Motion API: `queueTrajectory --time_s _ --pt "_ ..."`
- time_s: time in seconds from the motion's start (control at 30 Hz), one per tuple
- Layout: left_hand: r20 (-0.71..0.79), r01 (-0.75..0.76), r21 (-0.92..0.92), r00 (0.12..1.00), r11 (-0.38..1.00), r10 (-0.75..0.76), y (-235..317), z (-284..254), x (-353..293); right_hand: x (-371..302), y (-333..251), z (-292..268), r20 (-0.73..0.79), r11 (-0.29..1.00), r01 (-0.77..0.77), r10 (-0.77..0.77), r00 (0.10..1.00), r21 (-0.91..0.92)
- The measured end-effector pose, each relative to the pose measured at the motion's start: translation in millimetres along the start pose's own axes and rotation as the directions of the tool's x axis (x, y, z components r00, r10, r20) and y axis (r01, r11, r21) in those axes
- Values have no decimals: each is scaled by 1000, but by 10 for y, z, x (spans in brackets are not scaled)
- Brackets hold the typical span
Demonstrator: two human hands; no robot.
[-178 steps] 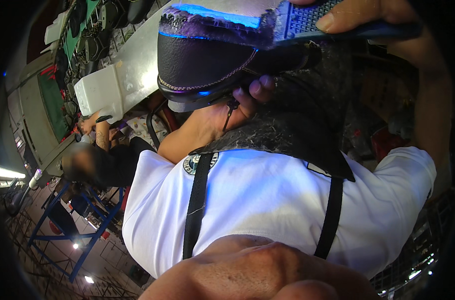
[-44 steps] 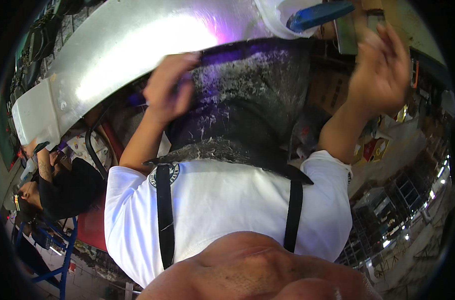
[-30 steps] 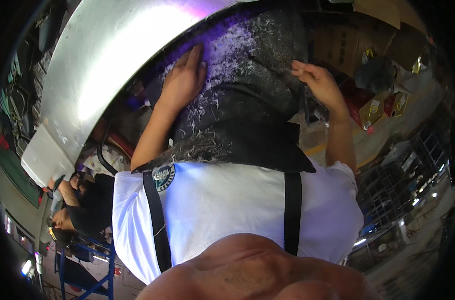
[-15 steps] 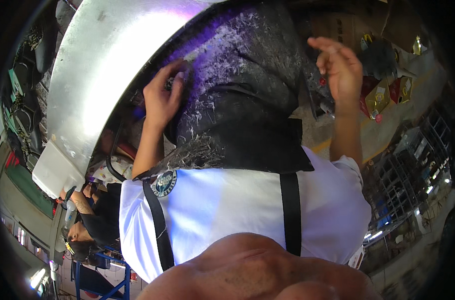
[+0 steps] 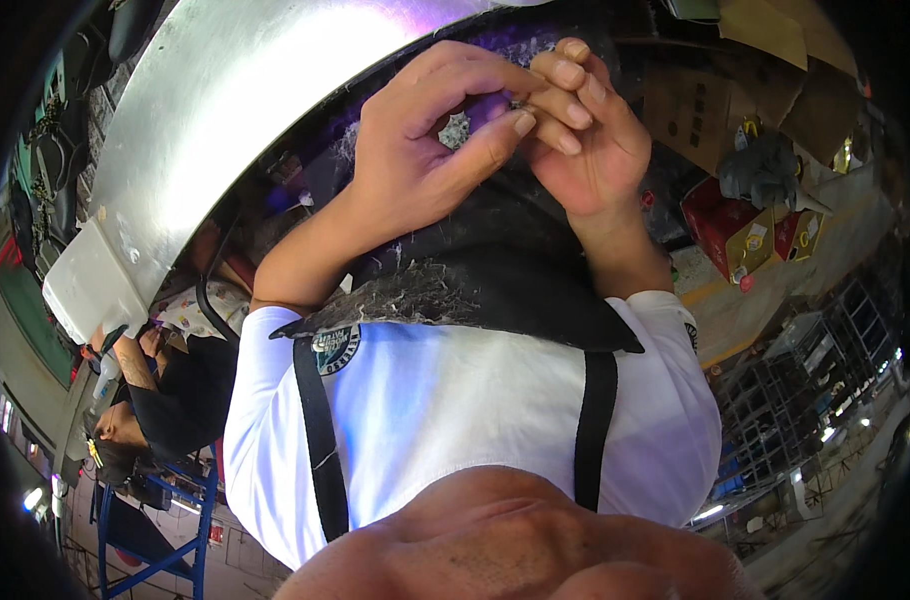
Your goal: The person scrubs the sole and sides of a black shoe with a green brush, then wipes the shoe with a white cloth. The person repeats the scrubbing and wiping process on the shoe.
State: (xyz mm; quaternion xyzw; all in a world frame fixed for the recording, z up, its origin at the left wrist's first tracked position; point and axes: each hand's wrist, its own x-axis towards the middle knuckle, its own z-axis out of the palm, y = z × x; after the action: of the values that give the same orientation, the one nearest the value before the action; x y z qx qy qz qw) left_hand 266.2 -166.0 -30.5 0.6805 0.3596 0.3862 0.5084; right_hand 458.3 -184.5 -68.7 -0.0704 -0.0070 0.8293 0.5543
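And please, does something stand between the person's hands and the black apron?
Nothing visible does. The left hand and right hand are together in front of the black apron; they hide part of it, so behind them I cannot tell.

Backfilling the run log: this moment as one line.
left hand: fingers overlap right hand in view | right hand: palm showing | held item: unclear | below: fibre-flecked black bib apron | at left: broad silvery metal work surface
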Motion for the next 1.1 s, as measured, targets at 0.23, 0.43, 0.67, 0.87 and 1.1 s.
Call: queueTrajectory --time_s 0.23,0.43,0.67,0.87,1.1 --pt "-186 -66 -105 981 992 46 -33 -14 -97 64 89 5 36 965 24 -15 999 -262" --pt "-137 -206 121 965 971 222 11 -142 -124 41 159 30 170 770 265 -204 964 -580" --pt "-15 -267 499 948 824 317 178 -225 -165 -59 257 160 370 272 459 -321 872 -846" --pt "-28 -204 577 963 791 269 191 -201 -232 -75 278 70 582 -171 556 -229 780 -813" --pt "-218 -1 404 971 915 98 94 -242 -178 -70 279 130 228 617 382 -316 921 -688"
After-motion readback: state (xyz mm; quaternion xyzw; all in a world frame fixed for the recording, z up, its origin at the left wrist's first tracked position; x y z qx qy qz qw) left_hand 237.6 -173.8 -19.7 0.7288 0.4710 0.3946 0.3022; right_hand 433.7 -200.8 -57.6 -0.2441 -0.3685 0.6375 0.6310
